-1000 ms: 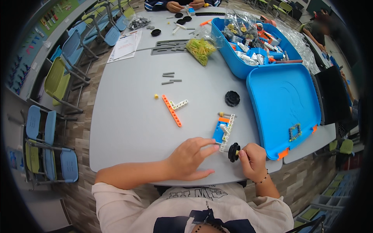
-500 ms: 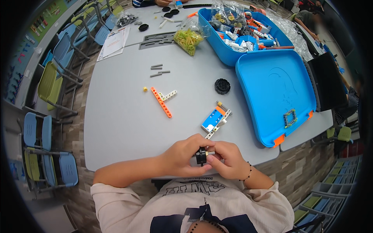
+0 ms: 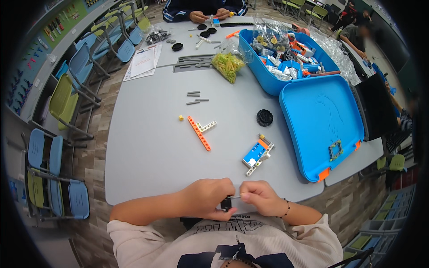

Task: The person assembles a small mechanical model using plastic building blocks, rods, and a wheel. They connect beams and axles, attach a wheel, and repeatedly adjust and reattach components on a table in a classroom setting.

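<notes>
Near the table's front edge, my left hand (image 3: 208, 196) is closed around a small black wheel (image 3: 226, 204). A thin grey axle (image 3: 235, 197) sticks out of the wheel to the right. My right hand (image 3: 261, 195) pinches the axle's outer end; its fingertips hide whatever else is there. Just beyond my hands lies a blue, white and orange block assembly (image 3: 255, 154) with a white beam and a grey axle. Farther left rests an orange beam (image 3: 199, 133) joined to a white beam (image 3: 209, 126). Another black wheel (image 3: 264, 118) lies flat beside the blue lid.
An open blue case (image 3: 263, 76) full of parts stands at the right, its lid (image 3: 319, 120) laid toward me. Grey axles (image 3: 193, 102), a yellow piece (image 3: 181, 118), a bag of yellow-green pieces (image 3: 229, 66) and papers (image 3: 142, 62) are on the table. Opposite, a person's hands (image 3: 199, 17) handle parts.
My right hand has drawn away to the right, baring more of the axle between my hands. The view has tilted up, so the table sits lower and the person opposite shows more.
</notes>
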The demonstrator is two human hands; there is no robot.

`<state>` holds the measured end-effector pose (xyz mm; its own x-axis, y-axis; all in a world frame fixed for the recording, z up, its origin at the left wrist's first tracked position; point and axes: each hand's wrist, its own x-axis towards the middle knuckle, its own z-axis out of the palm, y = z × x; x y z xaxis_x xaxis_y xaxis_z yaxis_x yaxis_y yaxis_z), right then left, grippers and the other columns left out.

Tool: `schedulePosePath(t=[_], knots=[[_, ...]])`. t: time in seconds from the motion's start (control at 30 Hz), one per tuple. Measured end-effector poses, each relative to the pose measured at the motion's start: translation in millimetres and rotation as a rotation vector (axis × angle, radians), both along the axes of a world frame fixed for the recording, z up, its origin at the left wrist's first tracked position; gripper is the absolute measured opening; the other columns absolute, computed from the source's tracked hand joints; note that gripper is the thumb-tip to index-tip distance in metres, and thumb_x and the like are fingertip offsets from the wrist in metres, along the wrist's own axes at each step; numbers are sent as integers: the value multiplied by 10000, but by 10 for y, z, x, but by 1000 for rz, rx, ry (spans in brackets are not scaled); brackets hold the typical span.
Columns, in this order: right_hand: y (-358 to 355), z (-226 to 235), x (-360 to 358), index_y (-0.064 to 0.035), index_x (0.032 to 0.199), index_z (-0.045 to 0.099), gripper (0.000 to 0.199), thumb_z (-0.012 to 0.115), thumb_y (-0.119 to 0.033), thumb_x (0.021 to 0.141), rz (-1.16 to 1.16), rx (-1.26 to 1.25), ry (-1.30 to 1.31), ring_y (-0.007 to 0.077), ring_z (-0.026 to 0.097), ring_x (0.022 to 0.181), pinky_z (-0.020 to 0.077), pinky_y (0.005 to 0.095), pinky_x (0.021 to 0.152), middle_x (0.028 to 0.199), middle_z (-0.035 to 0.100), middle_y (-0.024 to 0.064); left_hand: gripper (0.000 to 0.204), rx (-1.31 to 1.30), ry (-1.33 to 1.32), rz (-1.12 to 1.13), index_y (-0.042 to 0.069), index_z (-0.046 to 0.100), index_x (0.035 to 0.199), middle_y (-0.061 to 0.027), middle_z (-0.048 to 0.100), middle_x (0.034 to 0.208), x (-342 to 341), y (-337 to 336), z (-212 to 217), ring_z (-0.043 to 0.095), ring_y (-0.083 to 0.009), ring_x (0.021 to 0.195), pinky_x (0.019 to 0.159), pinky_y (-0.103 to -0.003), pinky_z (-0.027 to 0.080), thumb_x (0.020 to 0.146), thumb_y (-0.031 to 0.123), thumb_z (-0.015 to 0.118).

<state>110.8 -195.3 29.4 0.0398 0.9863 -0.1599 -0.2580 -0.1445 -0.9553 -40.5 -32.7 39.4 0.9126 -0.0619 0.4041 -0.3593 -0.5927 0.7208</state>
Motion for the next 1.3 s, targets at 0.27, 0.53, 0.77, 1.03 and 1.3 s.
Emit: schedulePosePath(t=[0.27, 0.53, 0.77, 1.03, 1.3], knots=[[317, 430, 580, -36, 761, 534, 258, 548, -246, 909, -146, -36, -611, 82, 423, 589, 353, 268, 548, 629, 462, -11, 472, -25, 140, 501, 55, 440, 1100, -85, 518, 892, -260, 831, -189, 544, -195, 744, 667, -301, 467, 748, 182, 727], [1653, 333, 917, -46, 837, 634, 268, 533, -294, 849, 129, -91, -1562, 335, 623, 734, 490, 436, 648, 750, 644, 158, 476, -193, 216, 674, 69, 356, 1171, -86, 475, 968, -302, 1266, -345, 501, -175, 852, 747, -298, 445, 810, 163, 650], [2177, 98, 1106, -73, 884, 644, 302, 532, -352, 856, 188, -177, -1646, 312, 630, 785, 488, 417, 683, 812, 662, 148, 482, -245, 209, 677, 69, 345, 1171, -78, 476, 960, -344, 1333, -380, 503, -171, 823, 734, -294, 440, 797, 140, 642], [1979, 434, 1180, -64, 884, 608, 293, 567, -353, 894, -71, -105, -1321, 232, 598, 656, 419, 348, 549, 705, 618, 123, 541, -180, 155, 666, 63, 331, 1217, -87, 484, 967, -336, 1333, -382, 512, -177, 836, 743, -301, 444, 779, 119, 643], [1427, 399, 165, -109, 1015, 548, 248, 631, -264, 840, 263, 526, -1424, 244, 612, 605, 477, 374, 534, 731, 625, 68, 641, -437, 228, 326, 56, 281, 1308, -83, 491, 942, -373, 923, -306, 488, -153, 818, 740, -291, 431, 783, 132, 640]])
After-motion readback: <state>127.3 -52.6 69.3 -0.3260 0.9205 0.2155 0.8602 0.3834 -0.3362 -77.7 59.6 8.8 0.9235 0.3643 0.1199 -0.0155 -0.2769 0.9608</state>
